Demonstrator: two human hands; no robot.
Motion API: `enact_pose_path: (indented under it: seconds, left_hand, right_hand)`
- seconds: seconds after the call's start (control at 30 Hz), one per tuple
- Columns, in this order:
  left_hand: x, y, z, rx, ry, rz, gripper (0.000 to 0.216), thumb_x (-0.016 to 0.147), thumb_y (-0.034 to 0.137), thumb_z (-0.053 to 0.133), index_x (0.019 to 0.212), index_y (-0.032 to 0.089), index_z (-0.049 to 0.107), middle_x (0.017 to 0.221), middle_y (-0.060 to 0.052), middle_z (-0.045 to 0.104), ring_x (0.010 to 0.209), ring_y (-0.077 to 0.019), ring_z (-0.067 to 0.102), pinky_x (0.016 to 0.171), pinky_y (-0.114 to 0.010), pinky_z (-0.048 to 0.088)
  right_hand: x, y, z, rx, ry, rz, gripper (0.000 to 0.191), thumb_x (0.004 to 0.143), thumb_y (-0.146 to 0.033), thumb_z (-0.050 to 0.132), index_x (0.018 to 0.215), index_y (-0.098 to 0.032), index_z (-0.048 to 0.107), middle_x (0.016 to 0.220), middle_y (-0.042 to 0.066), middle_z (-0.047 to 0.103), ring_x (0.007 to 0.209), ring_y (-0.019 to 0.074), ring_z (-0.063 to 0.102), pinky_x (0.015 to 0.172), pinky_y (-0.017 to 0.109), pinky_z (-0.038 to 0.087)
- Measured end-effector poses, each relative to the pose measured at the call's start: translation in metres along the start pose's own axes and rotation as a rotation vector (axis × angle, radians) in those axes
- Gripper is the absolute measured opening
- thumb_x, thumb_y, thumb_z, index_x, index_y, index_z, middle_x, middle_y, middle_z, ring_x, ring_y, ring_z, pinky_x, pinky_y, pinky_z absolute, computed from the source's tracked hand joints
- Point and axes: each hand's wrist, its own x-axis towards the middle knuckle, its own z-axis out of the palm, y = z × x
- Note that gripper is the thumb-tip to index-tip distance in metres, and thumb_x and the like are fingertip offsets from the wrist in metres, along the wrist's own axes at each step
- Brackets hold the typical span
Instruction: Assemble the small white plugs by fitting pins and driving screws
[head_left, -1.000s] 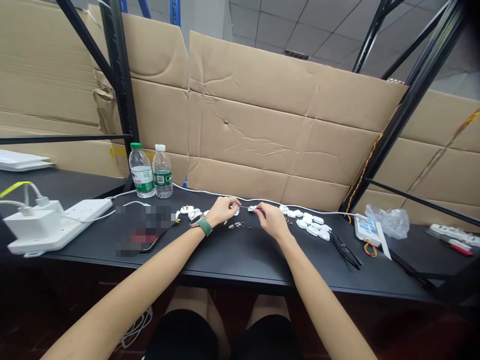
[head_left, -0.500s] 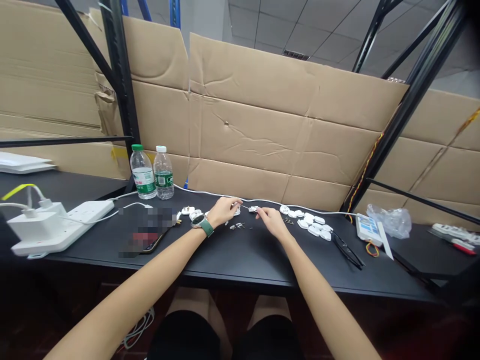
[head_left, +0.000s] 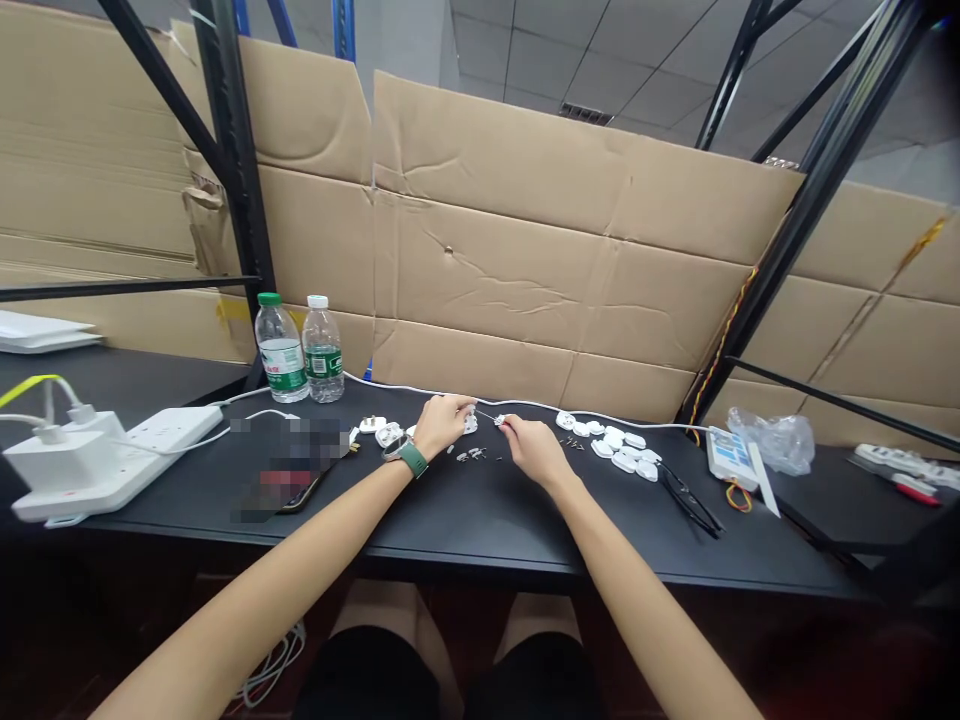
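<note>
My left hand, with a watch at its wrist, has its fingertips pinched on a thin rod that points rightward; its kind is too small to make out. My right hand is closed on a small white part, near the rod's tip. Whether the two touch cannot be told. Beneath and between the hands lie several small metal pieces. White plug parts sit left of my left hand, one with prongs up. Another white part shows just beyond the left fingers.
Several white oval covers and small brass-coloured pieces lie right of my hands, near black glasses. A phone, two bottles and a power strip stand left. A white cable runs along the cardboard.
My right hand has shifted slightly left with the small white part, bringing it closer to my left hand. My left hand stays almost in place. The view has shifted a little.
</note>
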Motion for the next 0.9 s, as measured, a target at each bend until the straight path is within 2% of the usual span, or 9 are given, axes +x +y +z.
enact_pose_path:
  seconds: [0.13, 0.27, 0.33, 0.43, 0.53, 0.63, 0.7, 0.8, 0.9]
  left_hand:
    - [0.001, 0.001, 0.0, -0.019, 0.019, -0.005, 0.029, 0.092, 0.026, 0.057, 0.112, 0.024, 0.078, 0.109, -0.006, 0.078, 0.107, -0.0248, 0.071, 0.096, -0.032, 0.05]
    - [0.002, -0.001, 0.0, -0.084, 0.037, 0.015, 0.029, 0.092, 0.026, 0.057, 0.112, 0.022, 0.078, 0.11, -0.005, 0.078, 0.105, -0.0231, 0.072, 0.094, -0.03, 0.051]
    - [0.003, -0.001, 0.0, -0.101, 0.034, 0.017, 0.029, 0.092, 0.027, 0.057, 0.112, 0.021, 0.078, 0.11, -0.005, 0.078, 0.105, -0.023, 0.072, 0.094, -0.029, 0.051]
    - [0.003, -0.001, -0.001, -0.091, 0.028, 0.032, 0.029, 0.092, 0.027, 0.057, 0.112, 0.022, 0.078, 0.108, -0.005, 0.078, 0.103, -0.0231, 0.073, 0.093, -0.03, 0.051]
    - [0.003, -0.001, 0.002, -0.068, 0.024, 0.068, 0.03, 0.092, 0.027, 0.057, 0.112, 0.022, 0.079, 0.106, -0.006, 0.079, 0.099, -0.0235, 0.073, 0.092, -0.03, 0.051]
    - [0.003, -0.002, 0.006, -0.025, 0.034, 0.056, 0.031, 0.091, 0.028, 0.057, 0.111, 0.022, 0.079, 0.103, -0.007, 0.079, 0.092, -0.0236, 0.074, 0.089, -0.031, 0.052]
    - [0.003, -0.005, 0.007, 0.0, 0.042, 0.023, 0.031, 0.09, 0.029, 0.057, 0.11, 0.022, 0.08, 0.101, -0.007, 0.079, 0.088, -0.0231, 0.073, 0.087, -0.031, 0.052]
    - [0.004, -0.013, 0.003, 0.007, 0.057, -0.038, 0.031, 0.087, 0.029, 0.059, 0.108, 0.022, 0.08, 0.099, -0.007, 0.079, 0.09, -0.0233, 0.073, 0.087, -0.03, 0.053]
    - [0.006, -0.022, -0.002, -0.072, 0.079, -0.092, 0.029, 0.085, 0.029, 0.061, 0.104, 0.021, 0.081, 0.098, -0.008, 0.079, 0.094, -0.0237, 0.073, 0.088, -0.03, 0.053]
  right_hand:
    - [0.001, 0.001, 0.004, 0.183, 0.02, 0.033, 0.03, 0.103, -0.034, 0.04, 0.105, -0.021, 0.066, 0.082, 0.007, 0.072, 0.071, 0.0214, 0.067, 0.069, 0.029, 0.042]
    - [0.004, 0.003, 0.005, 0.466, 0.041, 0.097, 0.031, 0.099, -0.04, 0.045, 0.093, -0.021, 0.068, 0.079, 0.004, 0.068, 0.068, 0.0179, 0.062, 0.067, 0.028, 0.044]
    - [0.005, 0.002, 0.004, 0.683, -0.022, 0.216, 0.033, 0.096, -0.047, 0.047, 0.088, -0.021, 0.066, 0.061, -0.002, 0.055, 0.051, 0.0139, 0.049, 0.054, 0.026, 0.039]
    - [0.004, 0.004, 0.0, 1.074, -0.209, 0.442, 0.037, 0.09, -0.057, 0.052, 0.091, -0.022, 0.062, 0.049, -0.011, 0.024, 0.038, 0.0082, 0.018, 0.039, 0.022, 0.02]
    - [0.003, 0.009, -0.002, 1.31, -0.343, 0.54, 0.034, 0.087, -0.056, 0.056, 0.09, -0.022, 0.057, 0.051, -0.014, 0.016, 0.041, 0.0063, 0.007, 0.039, 0.02, 0.01]
    - [0.004, 0.015, 0.002, 1.336, -0.375, 0.546, 0.029, 0.085, -0.05, 0.056, 0.085, -0.022, 0.053, 0.05, -0.013, 0.02, 0.041, 0.0059, 0.009, 0.04, 0.019, 0.01]
    - [0.006, 0.017, 0.007, 1.282, -0.311, 0.54, 0.028, 0.084, -0.049, 0.055, 0.084, -0.021, 0.052, 0.053, -0.012, 0.029, 0.041, 0.0062, 0.018, 0.041, 0.02, 0.016]
    - [0.007, 0.021, 0.012, 1.102, -0.139, 0.486, 0.022, 0.082, -0.041, 0.052, 0.088, -0.02, 0.054, 0.066, -0.006, 0.048, 0.051, 0.009, 0.04, 0.048, 0.021, 0.028]
    - [0.005, 0.025, 0.012, 0.814, -0.056, 0.368, 0.014, 0.083, -0.029, 0.047, 0.091, -0.021, 0.056, 0.076, -0.003, 0.055, 0.066, 0.0124, 0.049, 0.061, 0.024, 0.038]
